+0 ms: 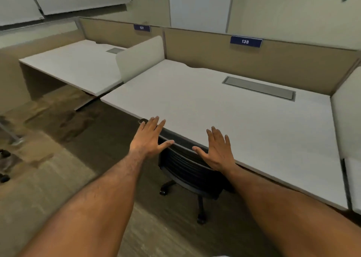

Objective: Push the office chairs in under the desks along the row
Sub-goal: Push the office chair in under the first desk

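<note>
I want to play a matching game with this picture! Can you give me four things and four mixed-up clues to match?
Things:
1. office chair
2. sign 138
3. grey cover plate
4. left hand

Clues:
A. blue, on top of the back partition
B. black, pushed in under the desk
C. open, fingers spread, over the chair's top edge
D. set flat into the desktop

Pairs: 1-B, 2-A, 3-D, 4-C
</note>
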Demonstrator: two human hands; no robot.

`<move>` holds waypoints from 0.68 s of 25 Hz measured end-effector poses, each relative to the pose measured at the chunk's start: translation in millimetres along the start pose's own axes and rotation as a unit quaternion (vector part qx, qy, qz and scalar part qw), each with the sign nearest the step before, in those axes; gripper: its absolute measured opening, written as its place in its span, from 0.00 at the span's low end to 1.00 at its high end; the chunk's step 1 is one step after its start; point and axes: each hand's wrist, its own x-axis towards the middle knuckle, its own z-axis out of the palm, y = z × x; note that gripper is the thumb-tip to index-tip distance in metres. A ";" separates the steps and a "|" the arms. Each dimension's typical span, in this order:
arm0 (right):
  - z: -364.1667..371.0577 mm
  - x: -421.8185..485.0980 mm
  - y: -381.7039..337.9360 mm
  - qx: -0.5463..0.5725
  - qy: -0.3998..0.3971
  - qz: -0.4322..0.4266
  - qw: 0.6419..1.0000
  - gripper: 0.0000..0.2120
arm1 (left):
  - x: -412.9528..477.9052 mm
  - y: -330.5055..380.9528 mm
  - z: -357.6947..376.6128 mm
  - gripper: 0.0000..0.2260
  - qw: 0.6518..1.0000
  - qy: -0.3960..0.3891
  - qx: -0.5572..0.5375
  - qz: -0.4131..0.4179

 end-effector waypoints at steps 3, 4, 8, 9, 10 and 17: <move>17.7 11.2 -13.1 0.013 -0.034 0.075 0.997 0.61 | 32.1 -10.8 25.5 0.49 0.999 -0.038 -0.012 0.036; 22.2 15.2 -14.8 0.017 -0.049 0.105 0.993 0.61 | 41.3 -12.8 34.7 0.50 0.997 -0.062 -0.019 0.046; 38.0 27.3 -18.1 -0.014 -0.083 0.140 0.987 0.59 | 68.5 -16.8 65.5 0.52 0.982 -0.164 -0.044 0.079; 40.5 29.1 -18.1 -0.021 -0.069 0.138 0.988 0.57 | 76.0 -17.9 68.9 0.52 0.982 -0.161 -0.042 0.090; 41.2 31.2 -17.8 -0.024 -0.054 0.135 0.989 0.55 | 84.5 -18.7 71.0 0.52 0.981 -0.157 -0.040 0.104; 33.1 47.3 -10.8 -0.047 -0.041 0.137 0.989 0.49 | 138.7 -16.9 72.9 0.46 0.966 -0.117 -0.041 0.227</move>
